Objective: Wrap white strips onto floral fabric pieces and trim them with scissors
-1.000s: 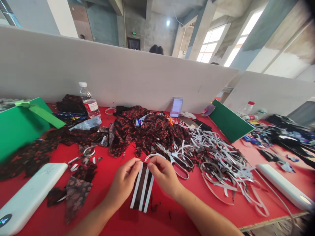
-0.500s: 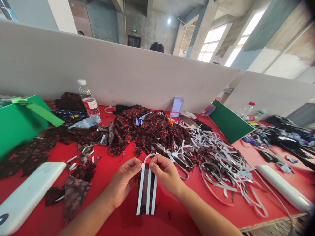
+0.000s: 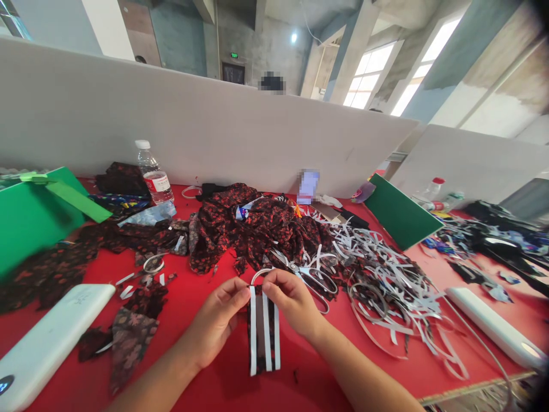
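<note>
Both hands pinch the top edge of a small dark fabric piece with three white strips (image 3: 263,329), which hangs down from the fingers over the near part of the red surface (image 3: 206,286), its lower end close to or just touching the cloth-covered top; which of the two cannot be told. The left hand (image 3: 221,317) nips the upper left corner between thumb and forefinger, and the right hand (image 3: 288,303) nips the upper right corner the same way, the two sets of fingertips close together. The piece looks light and limp, the sort of thing that folds or twists as soon as one corner is let go, while the white strips seem a little stiffer than the cloth and probably keep it flat lengthwise. The top corners, where the strips end, look like the surest places to hold it; the middle would likely buckle. Just beyond the right hand lie scissors (image 3: 306,273), blades pointing away, near enough that a knuckle could brush the handles. Behind them sits a heap of red-flowered dark fabric (image 3: 257,229), and to the right a tangle of white strip offcuts (image 3: 386,274) that would snag easily. On the left are fabric scraps (image 3: 132,332) and a white power bank (image 3: 51,337), with a water bottle (image 3: 153,171) farther back. Open room is mostly the bare red patch under the forearms, running to the near edge of the surface.
</note>
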`<action>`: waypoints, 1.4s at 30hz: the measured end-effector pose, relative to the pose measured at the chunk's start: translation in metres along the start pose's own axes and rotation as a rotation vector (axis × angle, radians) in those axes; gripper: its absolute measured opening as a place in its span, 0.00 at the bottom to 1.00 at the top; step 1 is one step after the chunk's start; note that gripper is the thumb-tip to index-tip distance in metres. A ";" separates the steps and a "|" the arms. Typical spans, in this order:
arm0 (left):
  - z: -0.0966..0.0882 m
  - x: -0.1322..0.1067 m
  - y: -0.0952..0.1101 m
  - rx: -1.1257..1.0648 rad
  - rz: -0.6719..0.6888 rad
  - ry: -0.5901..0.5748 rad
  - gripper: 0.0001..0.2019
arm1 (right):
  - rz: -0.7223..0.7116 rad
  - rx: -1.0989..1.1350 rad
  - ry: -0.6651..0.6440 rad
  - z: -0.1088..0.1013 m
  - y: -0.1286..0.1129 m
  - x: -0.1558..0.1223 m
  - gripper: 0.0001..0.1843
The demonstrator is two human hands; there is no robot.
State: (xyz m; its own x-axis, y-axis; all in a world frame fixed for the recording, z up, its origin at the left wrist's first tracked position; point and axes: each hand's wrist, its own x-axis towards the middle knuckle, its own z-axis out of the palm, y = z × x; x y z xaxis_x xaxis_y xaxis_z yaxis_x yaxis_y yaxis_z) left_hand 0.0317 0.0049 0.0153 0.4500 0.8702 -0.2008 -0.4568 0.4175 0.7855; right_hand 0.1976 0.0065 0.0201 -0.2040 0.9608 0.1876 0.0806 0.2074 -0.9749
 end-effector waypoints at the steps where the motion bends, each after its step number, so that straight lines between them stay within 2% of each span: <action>1: 0.000 0.000 -0.002 -0.042 -0.017 -0.027 0.09 | 0.010 0.029 0.000 0.000 -0.001 0.000 0.17; 4: 0.001 -0.002 -0.009 -0.096 -0.043 -0.089 0.08 | 0.070 0.127 0.013 0.002 -0.007 -0.001 0.18; 6: 0.001 -0.003 -0.014 -0.068 -0.012 -0.094 0.07 | 0.125 0.203 0.032 0.004 -0.010 -0.002 0.18; 12: 0.003 -0.004 -0.017 0.205 0.137 0.004 0.08 | 0.186 0.284 0.110 0.011 -0.004 -0.004 0.15; 16: 0.002 -0.004 -0.015 0.442 0.165 0.121 0.11 | 0.110 0.048 0.152 0.009 0.002 -0.003 0.12; 20: 0.001 -0.006 -0.014 0.706 0.242 0.217 0.12 | -0.126 -0.359 0.311 0.009 -0.008 -0.007 0.02; 22: 0.001 -0.008 -0.014 0.799 0.285 0.267 0.12 | -0.239 -0.486 0.304 0.012 -0.017 -0.011 0.03; 24: 0.001 -0.009 -0.016 0.856 0.324 0.288 0.12 | -0.264 -0.522 0.243 0.017 -0.024 -0.014 0.04; 26: 0.001 -0.011 -0.018 0.901 0.372 0.276 0.11 | -0.202 -0.502 0.207 0.021 -0.027 -0.016 0.05; 30: 0.000 -0.013 -0.023 1.051 0.535 0.264 0.10 | -0.066 -0.457 0.243 0.024 -0.025 -0.015 0.06; 38: -0.007 -0.008 -0.030 1.421 0.925 0.311 0.11 | 0.051 -0.312 0.229 0.021 -0.026 -0.012 0.04; 42: -0.007 -0.009 -0.029 1.475 1.005 0.297 0.11 | 0.099 -0.214 0.198 0.019 -0.025 -0.011 0.02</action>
State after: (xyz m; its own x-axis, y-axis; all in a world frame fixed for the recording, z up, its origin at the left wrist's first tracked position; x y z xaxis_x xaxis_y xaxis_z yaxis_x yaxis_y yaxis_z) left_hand 0.0357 -0.0135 -0.0099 0.2487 0.6987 0.6708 0.6185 -0.6475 0.4452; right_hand 0.1788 -0.0128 0.0400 0.0074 0.9911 0.1329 0.2984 0.1246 -0.9463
